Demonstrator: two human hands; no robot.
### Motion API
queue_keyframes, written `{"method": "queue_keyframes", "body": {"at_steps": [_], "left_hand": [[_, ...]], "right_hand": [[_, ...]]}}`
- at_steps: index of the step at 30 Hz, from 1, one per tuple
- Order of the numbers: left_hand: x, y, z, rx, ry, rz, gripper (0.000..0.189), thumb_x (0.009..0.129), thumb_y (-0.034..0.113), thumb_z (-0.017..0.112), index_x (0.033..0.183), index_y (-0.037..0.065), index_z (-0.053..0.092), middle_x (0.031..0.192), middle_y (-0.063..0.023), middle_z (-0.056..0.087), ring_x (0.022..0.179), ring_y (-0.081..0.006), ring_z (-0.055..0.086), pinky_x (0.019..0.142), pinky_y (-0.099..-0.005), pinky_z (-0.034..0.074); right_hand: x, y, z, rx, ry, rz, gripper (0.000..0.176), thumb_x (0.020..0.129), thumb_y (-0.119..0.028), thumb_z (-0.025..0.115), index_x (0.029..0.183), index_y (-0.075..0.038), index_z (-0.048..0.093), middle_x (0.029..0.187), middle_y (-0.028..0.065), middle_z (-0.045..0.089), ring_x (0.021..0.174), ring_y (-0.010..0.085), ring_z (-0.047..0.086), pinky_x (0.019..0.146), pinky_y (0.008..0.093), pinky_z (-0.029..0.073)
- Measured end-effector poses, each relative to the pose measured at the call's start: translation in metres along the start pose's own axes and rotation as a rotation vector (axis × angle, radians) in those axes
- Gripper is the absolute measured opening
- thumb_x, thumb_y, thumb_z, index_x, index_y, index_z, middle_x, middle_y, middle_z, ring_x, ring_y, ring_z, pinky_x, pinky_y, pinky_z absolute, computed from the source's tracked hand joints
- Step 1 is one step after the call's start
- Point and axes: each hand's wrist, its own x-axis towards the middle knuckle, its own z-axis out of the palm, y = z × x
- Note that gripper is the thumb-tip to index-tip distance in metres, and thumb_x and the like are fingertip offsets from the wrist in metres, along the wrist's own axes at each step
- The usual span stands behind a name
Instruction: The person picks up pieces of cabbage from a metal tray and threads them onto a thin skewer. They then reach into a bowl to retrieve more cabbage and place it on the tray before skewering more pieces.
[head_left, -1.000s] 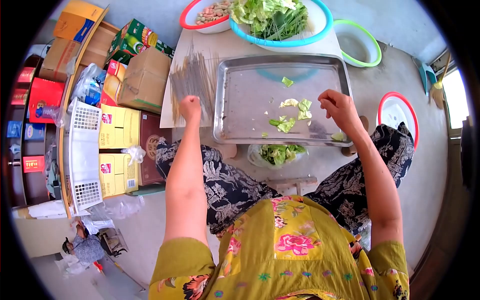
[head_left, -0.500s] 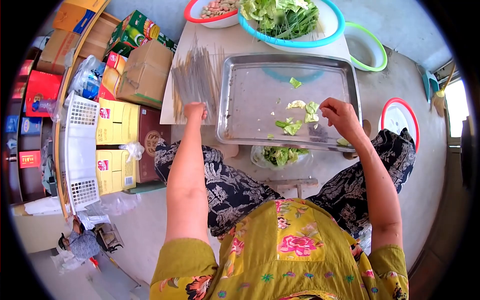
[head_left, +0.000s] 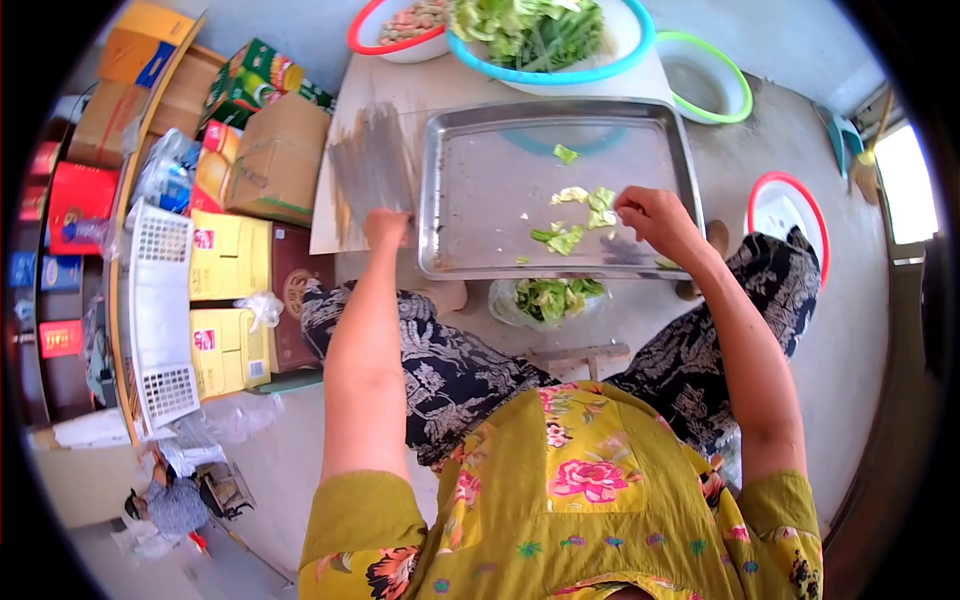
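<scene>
My left hand (head_left: 387, 228) is closed around the near ends of a bundle of thin bamboo skewers (head_left: 372, 165), which fan away over the pale tabletop and look blurred. At the right side of a shallow metal tray (head_left: 470, 262), my right hand (head_left: 655, 217) hangs with its fingers curled together. Whether anything is pinched in them I cannot make out. Just left of its fingertips lies a lettuce piece (head_left: 601, 207). Other scraps of lettuce (head_left: 563, 240) are scattered on the tray's wet-looking bottom.
A blue-rimmed basin (head_left: 640, 50) full of leafy greens stands behind the tray, beside a red-rimmed bowl (head_left: 400, 48) of pinkish-tan pieces. Below the tray sits a plastic bag of lettuce (head_left: 550, 300). Cardboard boxes (head_left: 278, 160) are stacked at left. Another person (head_left: 175, 505) is far off, lower left.
The whole view has shifted slightly left and up. The skewers at my left hand are now smeared by motion. My right hand stays curled near the same lettuce piece.
</scene>
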Motion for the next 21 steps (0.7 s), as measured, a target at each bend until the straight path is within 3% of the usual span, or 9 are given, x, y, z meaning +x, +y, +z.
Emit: {"method": "queue_keyframes", "body": {"at_steps": [1,6,8,11,17,19,21], "left_hand": [[0.003,0.003,0.002,0.169,-0.014,0.008,0.015,0.076,0.012,0.065,0.072,-0.003,0.062,0.061,-0.0124,0.063,0.047,-0.0220,0.063,0.043,-0.0319,0.052],[0.018,0.002,0.004,0.046,-0.073,-0.091,0.015,0.076,0.010,0.065,0.073,-0.005,0.061,0.064,-0.0130,0.064,0.049,-0.0210,0.062,0.042,-0.0298,0.051],[0.019,-0.001,0.001,-0.266,-0.162,-0.182,0.014,0.077,0.008,0.065,0.079,-0.004,0.060,0.066,-0.0113,0.062,0.049,-0.0185,0.060,0.041,-0.0268,0.049],[0.014,0.001,-0.011,-0.438,-0.315,-0.219,0.008,0.082,0.008,0.063,0.083,0.001,0.059,0.068,-0.0051,0.060,0.053,-0.0115,0.057,0.044,-0.0224,0.048],[-0.036,0.025,-0.031,-0.955,-0.532,-0.320,0.008,0.085,0.009,0.063,0.084,0.003,0.058,0.074,-0.0046,0.060,0.059,-0.0088,0.056,0.049,-0.0170,0.047],[-0.060,0.028,-0.032,-1.063,-0.587,-0.296,0.008,0.086,0.009,0.062,0.086,0.003,0.058,0.076,-0.0041,0.060,0.059,-0.0084,0.055,0.050,-0.0172,0.047],[-0.098,0.033,-0.032,-1.111,-0.666,-0.129,0.008,0.087,0.008,0.059,0.086,0.000,0.058,0.075,-0.0068,0.061,0.060,-0.0103,0.057,0.049,-0.0197,0.049]], "right_hand": [[0.000,0.001,-0.002,0.020,-0.016,0.018,0.015,0.083,-0.015,0.056,0.088,-0.003,0.061,0.068,0.0155,0.060,0.061,0.0305,0.057,0.059,0.0385,0.044],[0.000,0.008,-0.007,-0.005,0.066,-0.034,0.015,0.082,-0.015,0.055,0.088,-0.003,0.061,0.069,0.0156,0.061,0.063,0.0307,0.058,0.060,0.0388,0.044],[-0.001,0.007,-0.010,0.000,0.059,-0.007,0.015,0.082,-0.015,0.055,0.088,-0.004,0.062,0.069,0.0158,0.060,0.063,0.0312,0.058,0.060,0.0390,0.045],[-0.002,0.006,-0.010,0.010,0.058,-0.006,0.014,0.082,-0.015,0.055,0.087,-0.003,0.062,0.070,0.0160,0.060,0.063,0.0318,0.057,0.061,0.0393,0.045],[-0.006,0.002,-0.009,-0.023,0.042,-0.057,0.015,0.081,-0.014,0.054,0.087,-0.002,0.062,0.071,0.0171,0.061,0.063,0.0331,0.057,0.061,0.0401,0.045],[-0.006,0.000,-0.008,-0.014,0.037,-0.065,0.015,0.081,-0.013,0.054,0.088,-0.001,0.061,0.070,0.0171,0.060,0.061,0.0315,0.057,0.060,0.0389,0.045],[-0.010,-0.006,-0.009,0.058,-0.015,-0.036,0.015,0.081,-0.012,0.055,0.088,-0.001,0.062,0.068,0.0138,0.061,0.057,0.0239,0.058,0.057,0.0345,0.045]]}}
